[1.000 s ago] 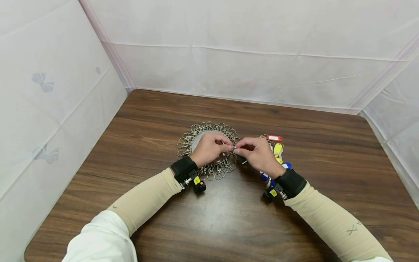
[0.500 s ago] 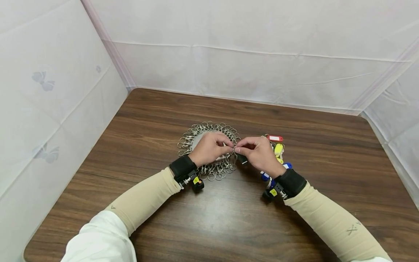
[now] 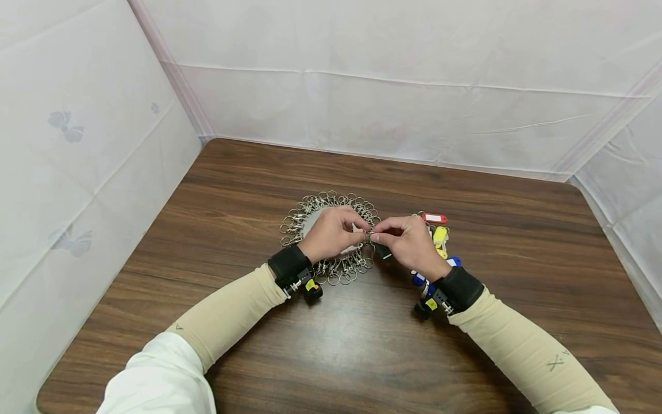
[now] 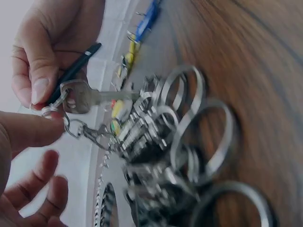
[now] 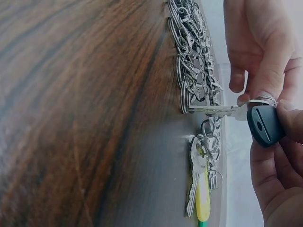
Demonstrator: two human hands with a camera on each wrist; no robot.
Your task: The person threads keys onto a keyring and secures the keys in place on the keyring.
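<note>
My left hand (image 3: 362,234) and right hand (image 3: 376,234) meet fingertip to fingertip above the table (image 3: 362,356). The left hand pinches a small split ring (image 4: 49,110) that hangs from a snap clasp (image 4: 92,133). The right hand pinches a black-headed key (image 5: 265,124) against that ring. A silver key (image 5: 214,110) sticks out from the same ring, level above the wood. Under the left hand lies a circle of metal clasps and rings (image 3: 310,215), seen close up as a blurred pile of rings (image 4: 189,142).
Keys with red (image 3: 433,218), yellow (image 3: 439,236) and blue (image 3: 453,261) tags lie beside my right wrist. A yellow-tagged key (image 5: 202,201) lies flat near the clasps. White cloth walls (image 3: 362,115) stand at the table's left, back and right edges.
Both hands stay pinched together at the same spot. The left fingers have shifted very slightly on the ring.
</note>
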